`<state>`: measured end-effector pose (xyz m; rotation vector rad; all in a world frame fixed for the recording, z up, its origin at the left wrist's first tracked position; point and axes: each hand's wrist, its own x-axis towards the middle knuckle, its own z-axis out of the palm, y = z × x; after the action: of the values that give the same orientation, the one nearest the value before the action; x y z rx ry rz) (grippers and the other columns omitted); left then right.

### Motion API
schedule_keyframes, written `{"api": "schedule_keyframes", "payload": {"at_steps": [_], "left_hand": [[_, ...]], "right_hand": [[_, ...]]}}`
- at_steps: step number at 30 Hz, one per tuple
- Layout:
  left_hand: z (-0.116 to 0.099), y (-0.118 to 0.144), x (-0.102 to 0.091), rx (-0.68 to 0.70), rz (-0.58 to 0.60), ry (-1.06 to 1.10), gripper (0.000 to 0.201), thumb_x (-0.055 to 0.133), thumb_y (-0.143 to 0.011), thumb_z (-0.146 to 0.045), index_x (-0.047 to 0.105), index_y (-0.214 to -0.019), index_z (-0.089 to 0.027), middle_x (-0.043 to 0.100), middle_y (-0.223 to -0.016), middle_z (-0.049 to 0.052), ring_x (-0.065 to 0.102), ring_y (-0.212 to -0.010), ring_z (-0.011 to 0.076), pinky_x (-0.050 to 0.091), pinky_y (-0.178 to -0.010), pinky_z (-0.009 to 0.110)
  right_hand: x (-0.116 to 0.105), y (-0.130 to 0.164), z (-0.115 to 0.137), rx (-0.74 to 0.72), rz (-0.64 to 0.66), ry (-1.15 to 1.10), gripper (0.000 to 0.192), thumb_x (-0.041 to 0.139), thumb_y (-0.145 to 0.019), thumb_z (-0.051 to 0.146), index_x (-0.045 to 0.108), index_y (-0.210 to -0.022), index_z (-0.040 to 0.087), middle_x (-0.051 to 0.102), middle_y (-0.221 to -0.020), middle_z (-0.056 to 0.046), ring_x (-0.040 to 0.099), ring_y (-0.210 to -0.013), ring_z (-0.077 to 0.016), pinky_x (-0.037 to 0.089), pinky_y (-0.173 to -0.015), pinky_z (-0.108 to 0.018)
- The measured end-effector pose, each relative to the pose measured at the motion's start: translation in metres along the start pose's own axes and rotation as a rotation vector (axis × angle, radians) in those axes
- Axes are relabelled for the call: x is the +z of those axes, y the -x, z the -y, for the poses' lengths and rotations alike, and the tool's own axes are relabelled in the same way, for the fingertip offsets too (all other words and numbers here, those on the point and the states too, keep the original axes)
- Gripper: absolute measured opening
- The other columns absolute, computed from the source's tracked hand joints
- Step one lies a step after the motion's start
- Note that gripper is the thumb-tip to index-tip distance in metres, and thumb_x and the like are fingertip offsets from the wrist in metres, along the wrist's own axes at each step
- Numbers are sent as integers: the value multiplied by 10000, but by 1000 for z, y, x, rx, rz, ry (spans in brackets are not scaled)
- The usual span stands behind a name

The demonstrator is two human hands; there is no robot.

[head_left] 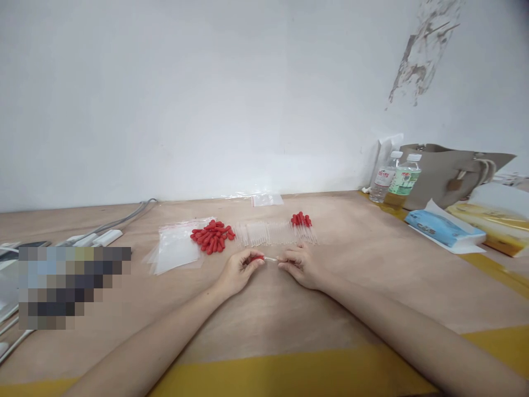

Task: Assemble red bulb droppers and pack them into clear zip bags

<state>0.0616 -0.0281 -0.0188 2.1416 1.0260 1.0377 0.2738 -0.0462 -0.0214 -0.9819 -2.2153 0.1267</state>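
At the middle of the worktop (372, 286), the left hand (237, 271) pinches a red bulb (257, 257) and the right hand (301, 266) grips the clear tube (270, 259) joined to it, just before the loose red bulbs (211, 236) and clear tubes (266, 232).

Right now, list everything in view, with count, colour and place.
table: one, tan wood with yellow tape along the near and right edges, fills the lower frame
caps: a loose pile, red, left of centre
tubes: a row, clear, centre
capped tubes: a small bunch, red tops, right end of the row
bags: a few, clear, left of the caps
small bag: one, clear, by the wall
bottles: two, clear with white caps, far right
handbag: one, grey-beige, behind the bottles
tissue pack: one, blue, right
cables: grey and white, far left
left hand: fingers pinch a red cap
right hand: fingers pinch a clear tube
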Motion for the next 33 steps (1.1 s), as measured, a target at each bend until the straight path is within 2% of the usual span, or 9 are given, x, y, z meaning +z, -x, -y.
{"api": "schedule_keyframes", "payload": {"at_steps": [10,15,19,24,29,33], "left_hand": [[-9,5,-1,84,160,-158,228,482,-814,-346,626,-866,-176,631,-771,23,540,-657,120,427,-616,235],[-13,6,0,141,155,-239,226,465,-823,-342,616,-837,-174,615,-740,23,520,-646,120,411,-615,238],[-16,6,0,186,143,-281,232,454,-828,-340,606,-818,-166,598,-715,27,505,-631,121,401,-606,242],[-15,6,0,228,148,-289,240,440,-836,-331,610,-816,-162,596,-709,32,511,-629,122,402,-594,239],[-13,3,-2,262,169,-316,222,441,-841,-312,603,-826,-160,597,-728,36,528,-667,131,413,-622,244],[-10,1,-6,198,136,-278,229,470,-821,-312,565,-989,-189,590,-893,50,542,-735,139,437,-631,244]], "right_hand": [[-12,0,-3,-82,52,120,177,459,-845,248,628,-813,211,633,-773,1,513,-640,-97,235,-739,-303],[-13,1,6,-72,33,194,224,417,-855,253,635,-818,217,621,-719,-4,487,-611,-103,223,-724,-304],[-9,1,14,-50,33,208,256,387,-858,249,609,-746,188,609,-667,-6,448,-556,-101,221,-694,-300],[-5,-3,20,28,114,210,283,372,-860,235,554,-652,174,609,-621,4,432,-528,-100,232,-673,-297],[-10,-7,25,58,205,210,286,372,-864,232,557,-653,182,632,-639,-1,471,-538,-106,272,-696,-302],[-19,-6,23,52,210,195,214,434,-820,216,609,-697,209,654,-687,1,528,-601,-127,299,-711,-311]]}}
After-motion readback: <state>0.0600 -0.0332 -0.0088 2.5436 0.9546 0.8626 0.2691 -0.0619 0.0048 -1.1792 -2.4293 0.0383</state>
